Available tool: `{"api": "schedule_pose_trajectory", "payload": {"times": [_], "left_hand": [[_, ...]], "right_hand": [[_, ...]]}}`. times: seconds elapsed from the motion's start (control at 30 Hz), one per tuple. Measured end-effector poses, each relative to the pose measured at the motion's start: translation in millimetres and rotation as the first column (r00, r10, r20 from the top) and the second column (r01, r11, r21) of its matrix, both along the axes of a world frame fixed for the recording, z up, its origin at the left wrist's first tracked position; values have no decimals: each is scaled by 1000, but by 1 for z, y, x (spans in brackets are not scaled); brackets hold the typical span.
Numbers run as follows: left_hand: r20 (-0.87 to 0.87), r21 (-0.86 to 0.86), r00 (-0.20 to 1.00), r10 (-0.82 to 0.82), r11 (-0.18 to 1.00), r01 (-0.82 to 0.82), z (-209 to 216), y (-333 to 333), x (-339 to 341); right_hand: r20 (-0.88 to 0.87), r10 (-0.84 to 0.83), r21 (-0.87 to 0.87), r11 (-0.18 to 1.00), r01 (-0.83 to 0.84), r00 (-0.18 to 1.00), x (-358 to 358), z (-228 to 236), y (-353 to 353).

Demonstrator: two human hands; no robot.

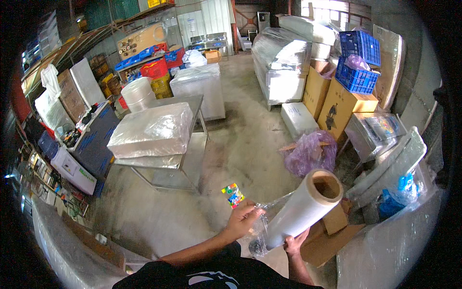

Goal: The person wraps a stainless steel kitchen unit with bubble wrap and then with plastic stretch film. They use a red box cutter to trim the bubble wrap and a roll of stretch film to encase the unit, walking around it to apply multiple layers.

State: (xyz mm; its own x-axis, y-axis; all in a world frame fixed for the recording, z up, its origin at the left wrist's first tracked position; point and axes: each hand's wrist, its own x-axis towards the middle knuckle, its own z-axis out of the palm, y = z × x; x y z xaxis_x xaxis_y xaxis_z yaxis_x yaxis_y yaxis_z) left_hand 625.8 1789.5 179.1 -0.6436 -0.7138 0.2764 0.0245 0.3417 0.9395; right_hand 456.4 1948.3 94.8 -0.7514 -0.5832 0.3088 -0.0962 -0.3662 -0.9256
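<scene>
A large roll of clear stretch film slants up to the right in front of me, its brown cardboard core showing at the upper end. My right hand grips the roll low on its right side, partly hidden behind it. Closed fingers of my left hand pinch the loose film, which bunches and stretches across to the roll. Just beyond that hand is a small colourful card or packet; whether the hand touches it I cannot tell.
Ahead on the left, a film-wrapped box rests on a metal table. Crumpled purple wrap lies on the floor ahead right, near tall cartons and blue crates. Flattened cardboard lies beside the roll. Wrapped panels stand at right.
</scene>
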Motion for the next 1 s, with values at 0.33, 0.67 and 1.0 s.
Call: {"api": "schedule_pose_trajectory", "payload": {"times": [0.33, 0.67, 1.0], "left_hand": [[-171, 290, 968, -183, 930, 227, 18, -257, -118], [-358, 252, 914, 192, 962, -103, 11, -457, -231], [-111, -563, 827, -550, 721, 404, 42, -595, -345]], "right_hand": [[-163, 82, 37, 996, -77, 983, -93, 50, -233], [29, 49, 2, 999, -49, 998, -194, -10, -407], [44, -82, -14, 996, 83, 996, -417, -64, -681]]}}
